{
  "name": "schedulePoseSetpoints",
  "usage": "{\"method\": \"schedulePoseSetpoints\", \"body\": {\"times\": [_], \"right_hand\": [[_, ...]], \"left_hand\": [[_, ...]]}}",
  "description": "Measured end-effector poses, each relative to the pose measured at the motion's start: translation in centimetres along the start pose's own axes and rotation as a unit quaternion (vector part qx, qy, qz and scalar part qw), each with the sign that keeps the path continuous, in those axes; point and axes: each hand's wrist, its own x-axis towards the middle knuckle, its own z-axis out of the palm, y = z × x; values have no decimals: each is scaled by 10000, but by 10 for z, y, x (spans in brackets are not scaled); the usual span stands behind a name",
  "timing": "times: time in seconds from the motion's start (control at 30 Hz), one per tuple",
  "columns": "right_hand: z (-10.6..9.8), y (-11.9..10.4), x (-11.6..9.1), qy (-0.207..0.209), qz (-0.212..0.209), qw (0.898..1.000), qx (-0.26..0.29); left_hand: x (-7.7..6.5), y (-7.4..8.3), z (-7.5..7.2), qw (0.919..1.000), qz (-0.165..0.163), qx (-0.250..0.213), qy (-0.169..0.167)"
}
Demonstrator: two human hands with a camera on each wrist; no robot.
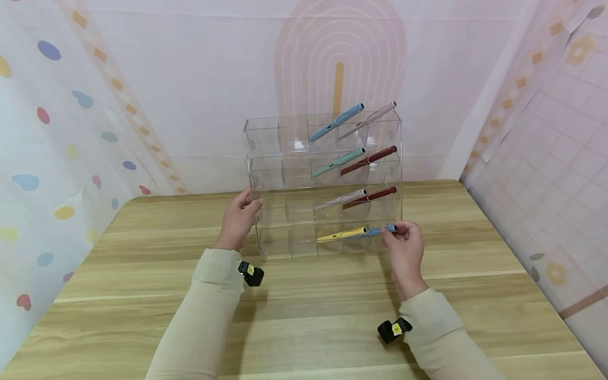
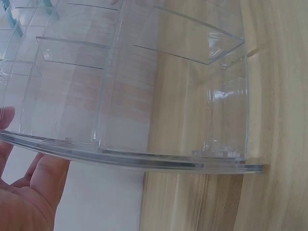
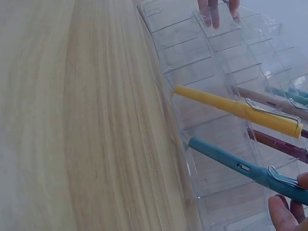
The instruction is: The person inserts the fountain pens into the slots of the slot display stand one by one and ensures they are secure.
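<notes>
A clear acrylic pen rack (image 1: 254, 179) with four tiers stands on the table. My left hand (image 1: 237, 221) holds its left side panel, with thumb and fingers around the edge; the panel (image 2: 120, 160) crosses the left wrist view. In the lowest tier, my right hand (image 1: 406, 248) pinches the cap end of a blue fountain pen (image 3: 231, 161) between thumb and fingers. The blue pen's tail end rests low in its compartment. Beside it leans a yellow pen (image 1: 344, 234). Above are dark red pens (image 1: 372, 196), pale pens (image 1: 347, 198), a mint pen (image 1: 337, 162) and another blue pen (image 1: 337, 122).
The wooden table (image 1: 313, 322) runs under the rack and both forearms. A patterned curtain (image 1: 199, 79) hangs behind it and along the sides. Black wrist cameras (image 1: 394, 330) sit on both sleeves.
</notes>
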Motion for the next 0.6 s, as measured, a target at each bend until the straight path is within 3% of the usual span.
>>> {"method": "schedulePoseSetpoints", "body": {"times": [0.43,0.6], "right_hand": [[-4,-3,-1,-301,141,9988,-368],[-23,-14,-4,-457,119,9936,-1030]], "left_hand": [[-7,-1,-7,9996,-128,183,-174],[-19,-2,-16,9968,-64,792,-119]]}}
